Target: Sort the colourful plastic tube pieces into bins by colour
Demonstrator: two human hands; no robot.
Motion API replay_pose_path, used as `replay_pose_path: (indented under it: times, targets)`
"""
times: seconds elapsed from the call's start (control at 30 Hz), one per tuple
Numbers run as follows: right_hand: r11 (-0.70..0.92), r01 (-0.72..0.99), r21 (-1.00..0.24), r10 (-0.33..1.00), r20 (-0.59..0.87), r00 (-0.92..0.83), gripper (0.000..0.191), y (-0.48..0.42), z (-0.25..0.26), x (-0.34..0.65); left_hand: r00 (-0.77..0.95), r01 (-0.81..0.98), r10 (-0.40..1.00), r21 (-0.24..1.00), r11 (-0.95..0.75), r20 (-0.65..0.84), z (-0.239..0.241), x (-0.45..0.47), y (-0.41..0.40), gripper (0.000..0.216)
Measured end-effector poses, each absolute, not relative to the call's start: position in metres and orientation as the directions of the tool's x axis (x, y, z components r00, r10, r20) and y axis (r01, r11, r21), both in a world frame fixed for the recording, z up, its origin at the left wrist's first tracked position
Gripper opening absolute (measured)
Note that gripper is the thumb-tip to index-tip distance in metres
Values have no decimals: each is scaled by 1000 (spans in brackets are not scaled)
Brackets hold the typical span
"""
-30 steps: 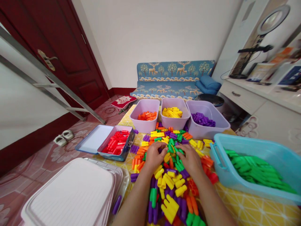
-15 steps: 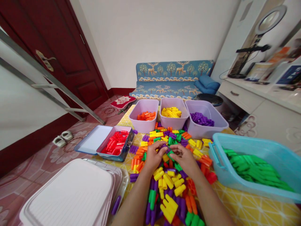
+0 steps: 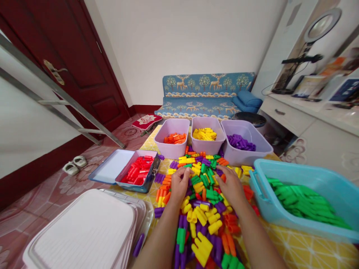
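My left hand (image 3: 180,184) is low over the left side of a pile of plastic tube-shaped building pieces, its fingers drawn together toward the thumb. Whatever may be between those fingertips is hidden. On the other side of the pile, my right hand (image 3: 230,184) has its fingers stretched forward and the thumb apart. A purple piece shows beside its fingertips, seemingly on the pile. Between the hands are green pieces (image 3: 206,180) and a yellow piece (image 3: 198,186). Closer to me are a joined yellow piece (image 3: 202,248) and a green piece (image 3: 181,239) on purple ones.
Three lilac bins at the back hold orange pieces (image 3: 175,138), yellow pieces (image 3: 204,133) and purple pieces (image 3: 241,142). An open case (image 3: 151,179) with red pieces is left. A turquoise tub (image 3: 260,198) with green pieces is right. Stacked white lids (image 3: 81,228) lie front left.
My hands were together over the middle with a purple and green piece between them. They have moved apart, left and right, uncovering the green and yellow pieces below.
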State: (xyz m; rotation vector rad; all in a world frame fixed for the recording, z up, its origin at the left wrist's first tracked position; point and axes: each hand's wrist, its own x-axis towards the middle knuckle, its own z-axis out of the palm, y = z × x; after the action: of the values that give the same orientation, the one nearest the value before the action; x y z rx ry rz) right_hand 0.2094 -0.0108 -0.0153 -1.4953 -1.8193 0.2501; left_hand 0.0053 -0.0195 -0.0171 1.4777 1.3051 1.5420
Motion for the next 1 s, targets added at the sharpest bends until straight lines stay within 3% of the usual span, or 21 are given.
replay_pose_path:
  times: [0.1, 0.2, 0.3, 0.47, 0.73, 1.0]
  targets:
    - [282, 783, -554, 921, 384, -60, 40, -7, -15, 205, -171, 251, 934, 931, -267, 314, -20, 4, -19, 37]
    - [373, 745, -553, 916, 348, -200, 43, -4, -9, 191, -153, 303, 938, 918, -255, 311, -21, 4, -18, 34]
    - [462, 732, -501, 886, 305, -351, 64, -1, -6, 179, -137, 323, 938, 909, -263, 319, -21, 4, -17, 32]
    - [389, 816, -426, 919, 126, -372, 80, -1, -5, 177, -123, 387, 931, 881, -273, 343, -24, 4, -17, 30]
    - [179, 896, -406, 979, -21, -205, 65, -10, 0, 190, -26, 702, 911, 656, -276, 412, -16, 9, -25, 24]
    - [221, 895, -387, 975, 78, -207, 53, -15, -10, 197, -37, 878, 980, 475, -62, 198, 5, 12, -36, 23]
